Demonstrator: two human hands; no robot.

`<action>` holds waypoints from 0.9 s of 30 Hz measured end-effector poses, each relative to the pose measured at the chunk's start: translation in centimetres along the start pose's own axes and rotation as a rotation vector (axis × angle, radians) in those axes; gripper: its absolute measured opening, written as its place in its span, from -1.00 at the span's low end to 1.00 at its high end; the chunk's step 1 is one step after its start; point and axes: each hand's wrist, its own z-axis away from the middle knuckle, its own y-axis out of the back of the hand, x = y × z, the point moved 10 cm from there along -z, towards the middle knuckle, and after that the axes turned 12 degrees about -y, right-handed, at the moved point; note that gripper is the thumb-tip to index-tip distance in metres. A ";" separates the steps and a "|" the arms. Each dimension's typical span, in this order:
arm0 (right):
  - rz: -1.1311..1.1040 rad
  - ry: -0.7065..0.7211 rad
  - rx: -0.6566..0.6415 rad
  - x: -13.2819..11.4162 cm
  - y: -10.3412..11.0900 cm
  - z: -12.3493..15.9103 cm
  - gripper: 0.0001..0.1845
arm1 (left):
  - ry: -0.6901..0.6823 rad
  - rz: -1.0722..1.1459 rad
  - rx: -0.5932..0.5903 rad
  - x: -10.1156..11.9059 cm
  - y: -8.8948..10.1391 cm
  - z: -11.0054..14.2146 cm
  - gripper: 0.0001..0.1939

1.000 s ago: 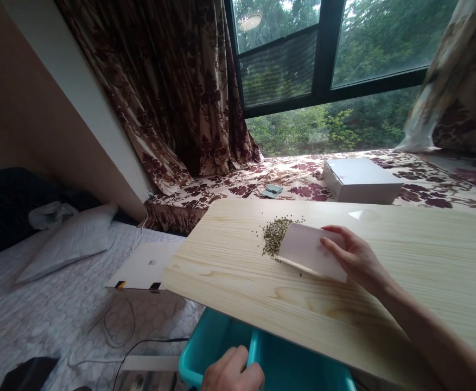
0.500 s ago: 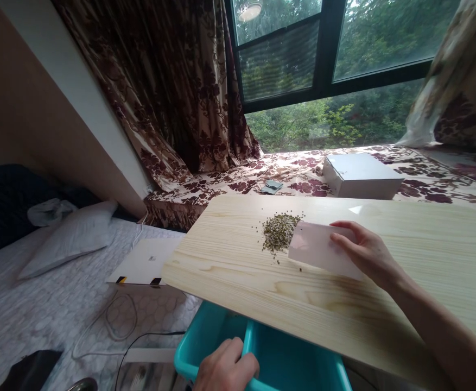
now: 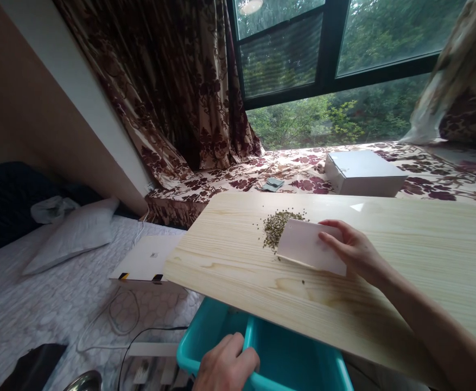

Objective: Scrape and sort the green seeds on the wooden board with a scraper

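My right hand (image 3: pixel 354 250) pinches a thin, translucent white plastic sheet (image 3: pixel 309 245) between thumb and fingers. The sheet lies tilted low over the wooden tabletop (image 3: pixel 238 260), its left edge against a pile of small greenish-brown pellets or seeds (image 3: pixel 276 225). A few loose pieces lie around the pile, and one sits apart in front of the sheet. Below the table's front edge, my left hand (image 3: pixel 227 363) is closed around the divider of a turquoise plastic bin (image 3: pixel 294 358) with two compartments. The tips of its fingers are hidden.
Behind the table, a white box (image 3: pixel 366 172) and a small grey-green cloth or packet (image 3: pixel 273 184) rest on the flowered window seat. To the left, a flat white box (image 3: pixel 148 258) lies on the bed beside cables (image 3: pixel 124 320). A metal bowl (image 3: pixel 85 382) shows at the bottom edge.
My right hand has slid the plastic sheet left, over the right side of the pile. My left hand keeps its grip on the bin. The view has shifted slightly.
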 end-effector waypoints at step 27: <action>0.050 -0.109 -0.325 0.5 -0.6 1.3 -0.50 | 0.120 0.067 -0.067 -0.8 -1.2 0.4 -0.52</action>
